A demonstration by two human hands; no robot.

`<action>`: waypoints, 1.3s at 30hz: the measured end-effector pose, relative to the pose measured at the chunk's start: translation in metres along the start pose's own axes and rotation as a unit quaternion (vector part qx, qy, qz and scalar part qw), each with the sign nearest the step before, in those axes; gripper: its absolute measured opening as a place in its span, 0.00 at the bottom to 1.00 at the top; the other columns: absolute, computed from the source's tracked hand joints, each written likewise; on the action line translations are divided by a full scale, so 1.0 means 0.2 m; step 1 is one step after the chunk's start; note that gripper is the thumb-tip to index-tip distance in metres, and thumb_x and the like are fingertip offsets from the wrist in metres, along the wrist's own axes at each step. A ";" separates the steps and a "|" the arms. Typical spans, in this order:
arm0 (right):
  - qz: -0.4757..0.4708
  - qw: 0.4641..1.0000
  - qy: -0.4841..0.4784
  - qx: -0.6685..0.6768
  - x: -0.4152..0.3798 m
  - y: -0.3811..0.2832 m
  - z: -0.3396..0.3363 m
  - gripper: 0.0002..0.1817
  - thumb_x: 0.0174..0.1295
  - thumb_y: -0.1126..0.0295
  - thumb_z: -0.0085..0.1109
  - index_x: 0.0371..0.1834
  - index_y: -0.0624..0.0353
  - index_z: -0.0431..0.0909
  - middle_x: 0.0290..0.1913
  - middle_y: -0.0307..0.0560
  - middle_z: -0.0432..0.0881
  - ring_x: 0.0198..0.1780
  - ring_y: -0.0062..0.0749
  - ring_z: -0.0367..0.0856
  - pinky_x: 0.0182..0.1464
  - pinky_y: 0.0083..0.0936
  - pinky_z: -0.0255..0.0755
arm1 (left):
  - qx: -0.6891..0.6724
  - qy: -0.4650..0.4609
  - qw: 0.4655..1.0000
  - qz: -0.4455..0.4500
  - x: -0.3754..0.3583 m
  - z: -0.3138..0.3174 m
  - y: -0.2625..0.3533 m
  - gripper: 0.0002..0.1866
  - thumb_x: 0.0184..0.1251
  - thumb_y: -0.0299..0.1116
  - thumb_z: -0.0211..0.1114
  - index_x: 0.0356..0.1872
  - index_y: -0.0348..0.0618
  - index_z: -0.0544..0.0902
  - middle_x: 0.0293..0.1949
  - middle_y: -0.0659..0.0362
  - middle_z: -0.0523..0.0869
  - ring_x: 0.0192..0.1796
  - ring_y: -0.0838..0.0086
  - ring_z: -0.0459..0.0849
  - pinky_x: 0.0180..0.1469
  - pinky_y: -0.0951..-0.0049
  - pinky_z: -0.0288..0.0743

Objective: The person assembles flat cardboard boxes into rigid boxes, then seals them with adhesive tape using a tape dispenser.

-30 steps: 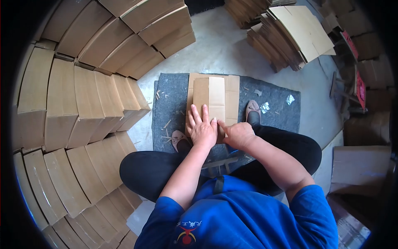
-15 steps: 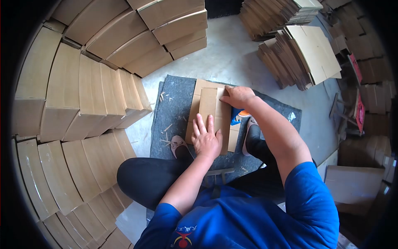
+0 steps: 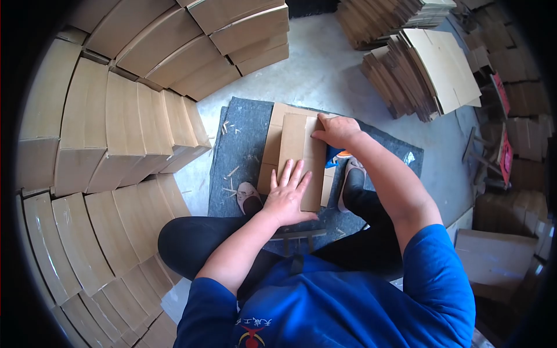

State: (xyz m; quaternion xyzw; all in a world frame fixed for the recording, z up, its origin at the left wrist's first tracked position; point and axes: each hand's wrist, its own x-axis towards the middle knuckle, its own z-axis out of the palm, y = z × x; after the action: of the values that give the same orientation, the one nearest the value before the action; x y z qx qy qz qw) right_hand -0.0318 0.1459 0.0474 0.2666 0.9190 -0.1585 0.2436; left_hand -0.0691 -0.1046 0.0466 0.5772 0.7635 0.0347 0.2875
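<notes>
Left hand point(image 3: 284, 200) spread, pressing the lower end of a narrow carton point(image 3: 300, 145), mid-frame; right hand point(image 3: 339, 132) partly curled at its upper-right edge, pinch or not: cannot tell. Carton's long axis runs roughly up-down the frame, far end nearer right hand, over flattened cardboard point(image 3: 271, 156).

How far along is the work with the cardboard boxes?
Seemingly done: the brown cardboard boxes stacked at left. In hand: a narrow brown cardboard box, left hand flat on it, right hand near its far end. Probably left to do: the flat brown cardboard sheets.
</notes>
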 end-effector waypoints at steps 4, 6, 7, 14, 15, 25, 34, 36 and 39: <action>0.020 1.000 -0.006 0.008 0.00 -0.03 -0.02 0.34 0.68 0.40 0.56 0.67 0.53 0.72 0.58 0.50 0.85 0.62 0.43 0.82 0.62 0.38 0.75 | 0.044 -0.057 0.997 0.031 -0.01 -0.03 0.00 0.67 0.41 0.60 0.83 0.82 0.50 0.52 0.84 0.49 0.39 0.85 0.51 0.34 0.79 0.33 0.38; 0.030 0.999 -0.015 0.016 0.00 -0.04 -0.01 0.34 0.68 0.40 0.56 0.68 0.52 0.72 0.60 0.50 0.84 0.63 0.43 0.82 0.63 0.38 0.75 | 0.047 -0.011 0.999 0.017 -0.01 0.00 0.02 0.65 0.40 0.58 0.83 0.81 0.51 0.55 0.83 0.50 0.41 0.85 0.51 0.35 0.78 0.32 0.40; 0.032 0.999 -0.011 0.017 0.01 -0.04 -0.01 0.34 0.67 0.40 0.57 0.68 0.51 0.72 0.61 0.49 0.84 0.64 0.42 0.81 0.63 0.38 0.75 | 0.052 -0.013 0.998 0.020 -0.02 0.02 0.02 0.65 0.40 0.58 0.83 0.81 0.51 0.55 0.83 0.50 0.41 0.85 0.51 0.35 0.78 0.32 0.40; 0.012 1.000 -0.019 -0.005 0.04 -0.04 -0.05 0.34 0.67 0.39 0.58 0.68 0.50 0.74 0.60 0.49 0.84 0.64 0.45 0.80 0.65 0.39 0.74 | 0.009 0.053 0.998 -0.018 0.01 0.12 0.11 0.63 0.41 0.54 0.84 0.80 0.50 0.57 0.83 0.49 0.42 0.84 0.50 0.35 0.77 0.28 0.41; 0.008 0.999 -0.029 -0.023 0.06 -0.04 -0.07 0.34 0.66 0.39 0.58 0.67 0.51 0.76 0.60 0.49 0.84 0.64 0.44 0.81 0.65 0.38 0.74 | 0.010 0.053 0.998 -0.021 0.03 0.10 0.11 0.63 0.41 0.54 0.84 0.80 0.50 0.57 0.83 0.49 0.42 0.84 0.50 0.35 0.77 0.28 0.41; -0.063 0.988 -0.057 -0.130 0.11 -0.01 -0.11 0.32 0.62 0.37 0.63 0.57 0.50 0.85 0.58 0.45 0.86 0.62 0.40 0.83 0.61 0.35 0.77 | -0.011 -0.087 0.996 0.000 0.03 -0.10 0.05 0.63 0.42 0.46 0.86 0.80 0.49 0.56 0.84 0.51 0.39 0.85 0.53 0.34 0.81 0.45 0.51; -0.094 0.992 -0.056 -0.057 0.06 0.10 -0.13 0.32 0.64 0.39 0.62 0.61 0.50 0.81 0.61 0.47 0.84 0.64 0.42 0.81 0.65 0.36 0.74 | 0.000 -0.045 0.999 0.002 0.02 -0.08 0.09 0.56 0.49 0.39 0.83 0.79 0.42 0.59 0.83 0.51 0.43 0.85 0.55 0.40 0.82 0.57 0.51; -0.104 0.992 -0.053 -0.058 0.06 0.11 -0.12 0.32 0.64 0.39 0.62 0.62 0.49 0.80 0.61 0.47 0.84 0.64 0.42 0.80 0.65 0.36 0.74 | 0.011 -0.042 0.999 0.003 0.02 -0.08 0.09 0.56 0.50 0.40 0.83 0.79 0.42 0.59 0.84 0.52 0.43 0.85 0.56 0.40 0.82 0.57 0.52; -0.105 0.993 -0.042 -0.047 0.05 0.14 -0.11 0.32 0.64 0.39 0.62 0.63 0.49 0.79 0.60 0.47 0.84 0.65 0.42 0.80 0.65 0.35 0.74 | 0.007 -0.042 0.999 0.003 0.01 -0.08 0.09 0.56 0.49 0.40 0.83 0.79 0.41 0.58 0.83 0.52 0.44 0.84 0.55 0.41 0.82 0.58 0.52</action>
State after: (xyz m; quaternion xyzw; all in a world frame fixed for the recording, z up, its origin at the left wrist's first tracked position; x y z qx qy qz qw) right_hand -0.0312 0.1818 0.0567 0.1501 0.9372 -0.1512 0.2762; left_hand -0.0611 -0.0915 0.0657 0.5825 0.7491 0.0060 0.3154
